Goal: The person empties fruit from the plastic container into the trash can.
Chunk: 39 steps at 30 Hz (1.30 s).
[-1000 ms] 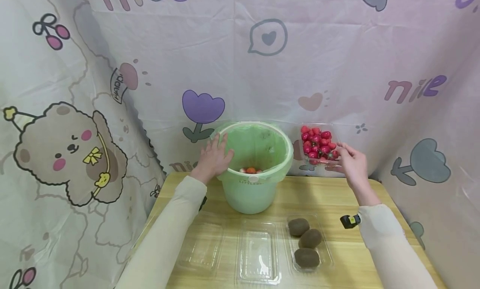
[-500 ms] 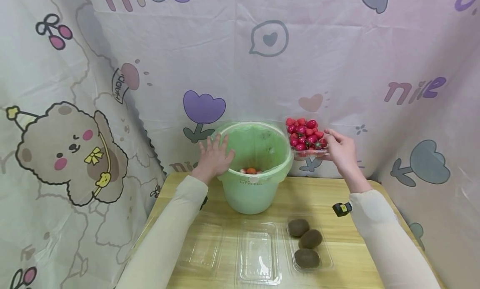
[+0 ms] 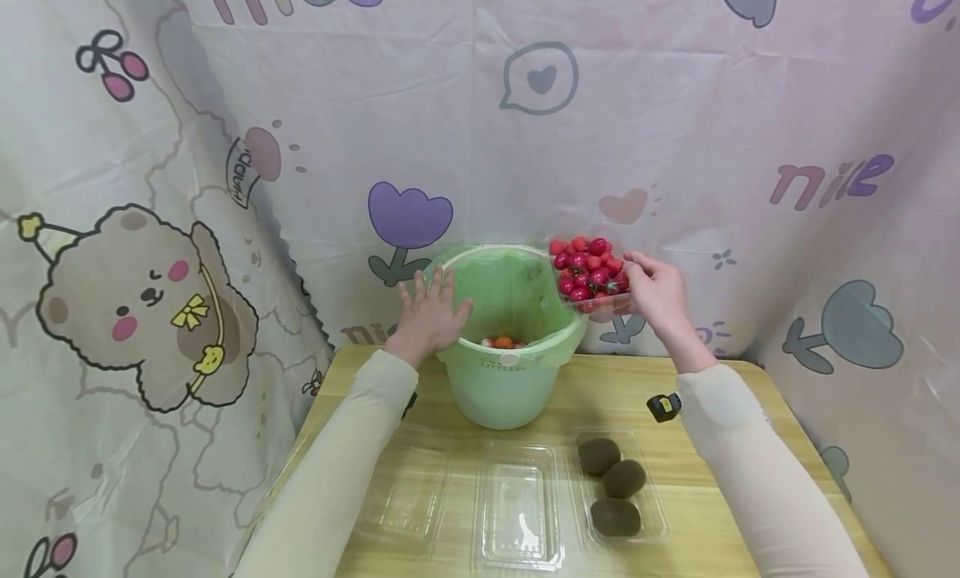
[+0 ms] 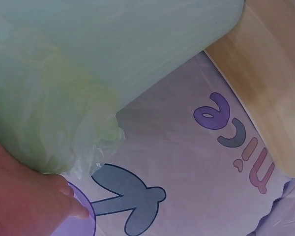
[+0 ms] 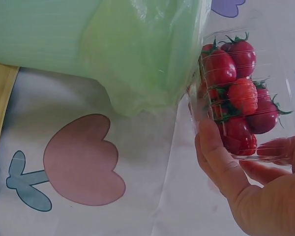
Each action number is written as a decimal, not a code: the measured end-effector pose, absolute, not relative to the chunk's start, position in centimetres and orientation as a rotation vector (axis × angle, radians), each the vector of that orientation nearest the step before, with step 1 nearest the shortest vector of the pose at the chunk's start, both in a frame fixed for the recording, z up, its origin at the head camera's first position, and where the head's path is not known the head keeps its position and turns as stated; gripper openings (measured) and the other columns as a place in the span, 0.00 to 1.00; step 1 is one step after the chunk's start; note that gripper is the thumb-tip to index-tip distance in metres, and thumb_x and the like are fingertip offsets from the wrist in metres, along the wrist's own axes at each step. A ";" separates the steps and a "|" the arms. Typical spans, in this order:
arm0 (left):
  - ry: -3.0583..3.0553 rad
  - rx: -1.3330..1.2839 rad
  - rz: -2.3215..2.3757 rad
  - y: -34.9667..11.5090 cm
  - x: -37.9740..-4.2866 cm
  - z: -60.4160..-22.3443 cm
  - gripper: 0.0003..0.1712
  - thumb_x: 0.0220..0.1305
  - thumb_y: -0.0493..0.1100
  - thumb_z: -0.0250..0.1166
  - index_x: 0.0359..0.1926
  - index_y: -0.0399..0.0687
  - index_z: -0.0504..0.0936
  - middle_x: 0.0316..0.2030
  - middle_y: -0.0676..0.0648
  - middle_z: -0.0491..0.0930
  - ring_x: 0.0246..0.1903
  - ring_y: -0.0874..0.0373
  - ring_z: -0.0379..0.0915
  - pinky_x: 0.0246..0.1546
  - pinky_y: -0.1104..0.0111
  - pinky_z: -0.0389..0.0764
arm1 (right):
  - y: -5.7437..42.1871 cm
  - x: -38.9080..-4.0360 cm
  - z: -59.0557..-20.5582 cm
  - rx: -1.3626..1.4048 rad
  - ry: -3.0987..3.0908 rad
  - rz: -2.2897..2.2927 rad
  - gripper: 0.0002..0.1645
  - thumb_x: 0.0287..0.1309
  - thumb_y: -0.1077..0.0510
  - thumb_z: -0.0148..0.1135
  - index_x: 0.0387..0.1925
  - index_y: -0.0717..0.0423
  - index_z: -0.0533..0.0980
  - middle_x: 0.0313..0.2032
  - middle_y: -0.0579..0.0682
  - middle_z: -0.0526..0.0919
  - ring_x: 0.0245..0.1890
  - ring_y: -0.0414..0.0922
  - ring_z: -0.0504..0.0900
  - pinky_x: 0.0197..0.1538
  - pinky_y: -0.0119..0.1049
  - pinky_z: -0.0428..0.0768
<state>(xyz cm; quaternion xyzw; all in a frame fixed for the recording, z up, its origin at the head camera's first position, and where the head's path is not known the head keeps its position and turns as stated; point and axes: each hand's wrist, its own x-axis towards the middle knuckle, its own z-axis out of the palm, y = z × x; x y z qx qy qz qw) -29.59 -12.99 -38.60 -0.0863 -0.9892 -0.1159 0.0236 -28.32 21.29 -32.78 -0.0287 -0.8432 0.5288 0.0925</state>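
Note:
My right hand (image 3: pixel 660 293) grips the near right side of a clear plastic container (image 3: pixel 611 301), raised over the right rim of a pale green bucket (image 3: pixel 498 399). Cherry tomatoes (image 5: pixel 220 67) with green stems and bumpy red berries (image 5: pixel 243 96) fill the container. In the right wrist view, thumb and fingers hold its end, beside the bucket's bag. My left hand (image 3: pixel 427 320), fingers spread, rests at the bucket's left rim over the green liner bag (image 3: pixel 517 282). Small orange and whitish pieces (image 3: pixel 504 342) lie at the bucket's bottom.
On the wooden table (image 3: pixel 705 470), a clear tray (image 3: pixel 656 511) holds three brown kiwis (image 3: pixel 624 480). Left of it lie two more clear plastic trays, one in the middle (image 3: pixel 519 511) and one partly behind the left sleeve. A printed cloth (image 3: pixel 675 87) hangs close behind the bucket.
My right hand has carried the container of tomatoes and berries leftward, from beside the bucket to over its right rim. The left hand has stayed at the left rim.

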 end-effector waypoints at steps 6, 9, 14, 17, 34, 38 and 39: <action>-3.053 -0.267 -0.357 -12.9 -29.6 -38.6 0.47 0.81 0.67 0.32 0.85 0.41 0.41 0.85 0.35 0.40 0.82 0.26 0.32 0.78 0.30 0.31 | 20.6 -28.9 -32.7 -0.023 -2.497 1.537 0.29 0.78 0.53 0.48 0.74 0.57 0.72 0.68 0.64 0.78 0.20 0.35 0.84 0.31 0.39 0.90; -3.055 -0.265 -0.357 -13.0 -29.7 -38.7 0.46 0.81 0.67 0.32 0.85 0.42 0.41 0.85 0.35 0.40 0.82 0.26 0.32 0.78 0.30 0.31 | 20.2 -29.1 -32.7 -0.007 -2.504 1.482 0.29 0.78 0.53 0.48 0.73 0.58 0.73 0.65 0.66 0.81 0.20 0.36 0.84 0.29 0.39 0.90; -3.058 -0.258 -0.365 -13.0 -29.7 -38.7 0.46 0.81 0.67 0.31 0.85 0.43 0.41 0.85 0.35 0.40 0.82 0.27 0.31 0.78 0.30 0.31 | 19.6 -29.5 -32.6 0.016 -2.499 1.388 0.28 0.76 0.54 0.49 0.71 0.59 0.75 0.60 0.67 0.84 0.18 0.41 0.85 0.23 0.34 0.86; -3.054 -0.257 -0.370 -13.0 -29.7 -38.8 0.46 0.81 0.67 0.32 0.85 0.43 0.41 0.85 0.35 0.40 0.82 0.27 0.32 0.78 0.30 0.31 | 19.2 -29.7 -32.7 0.017 -2.503 1.324 0.28 0.75 0.55 0.49 0.70 0.58 0.76 0.58 0.66 0.86 0.20 0.49 0.86 0.21 0.32 0.84; -3.055 -0.263 -0.363 -13.1 -29.9 -39.0 0.46 0.81 0.67 0.31 0.85 0.43 0.41 0.85 0.35 0.39 0.82 0.26 0.32 0.78 0.29 0.32 | 16.8 -30.2 -32.3 0.136 -2.458 0.935 0.25 0.74 0.57 0.50 0.65 0.60 0.80 0.58 0.64 0.86 0.57 0.64 0.83 0.57 0.61 0.79; -3.050 -0.270 -0.380 -13.1 -29.9 -39.0 0.45 0.81 0.66 0.31 0.85 0.43 0.41 0.85 0.35 0.39 0.82 0.26 0.32 0.77 0.29 0.30 | 16.4 -30.3 -32.4 0.166 -2.440 0.853 0.24 0.74 0.57 0.51 0.63 0.61 0.82 0.58 0.63 0.87 0.56 0.64 0.84 0.54 0.61 0.80; -3.048 -0.272 -0.378 -13.1 -29.9 -39.1 0.45 0.81 0.66 0.31 0.85 0.43 0.41 0.85 0.35 0.39 0.82 0.26 0.32 0.77 0.29 0.30 | 16.3 -30.3 -32.4 0.172 -2.435 0.836 0.24 0.74 0.57 0.51 0.63 0.61 0.82 0.59 0.63 0.86 0.56 0.64 0.84 0.54 0.62 0.80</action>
